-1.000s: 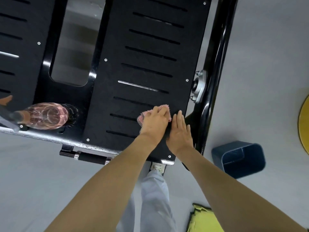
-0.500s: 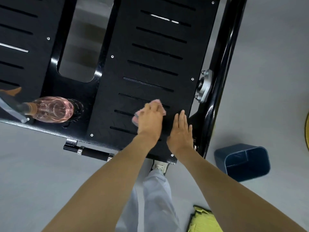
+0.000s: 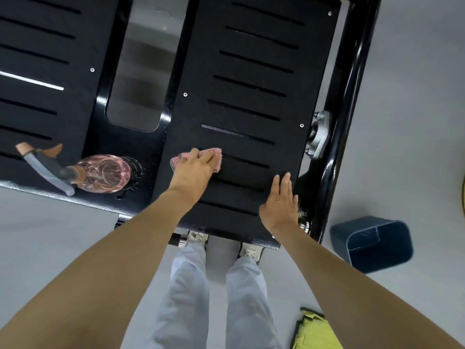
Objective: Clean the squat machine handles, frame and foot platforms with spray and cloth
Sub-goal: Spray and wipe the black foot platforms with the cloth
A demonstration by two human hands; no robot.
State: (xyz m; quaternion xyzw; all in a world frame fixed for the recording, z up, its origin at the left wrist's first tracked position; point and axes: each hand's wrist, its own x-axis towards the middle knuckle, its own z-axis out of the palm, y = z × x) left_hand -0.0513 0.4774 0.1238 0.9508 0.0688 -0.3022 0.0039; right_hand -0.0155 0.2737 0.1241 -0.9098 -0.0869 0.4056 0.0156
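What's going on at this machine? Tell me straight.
A person is wiping down the black squat machine. Their left hand presses a pink cloth flat against the right foot platform, about midway up its slotted surface. The right hand rests open on the same platform near its right edge, holding nothing. The pink spray bottle sits on the machine to the left, with no hand on it. A blue bin stands on the floor at the right.

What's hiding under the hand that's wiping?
A pink cloth lies under the left hand, pressed on the black foot platform. Only the cloth's edges peek out; the hand covers its middle and the platform below it.
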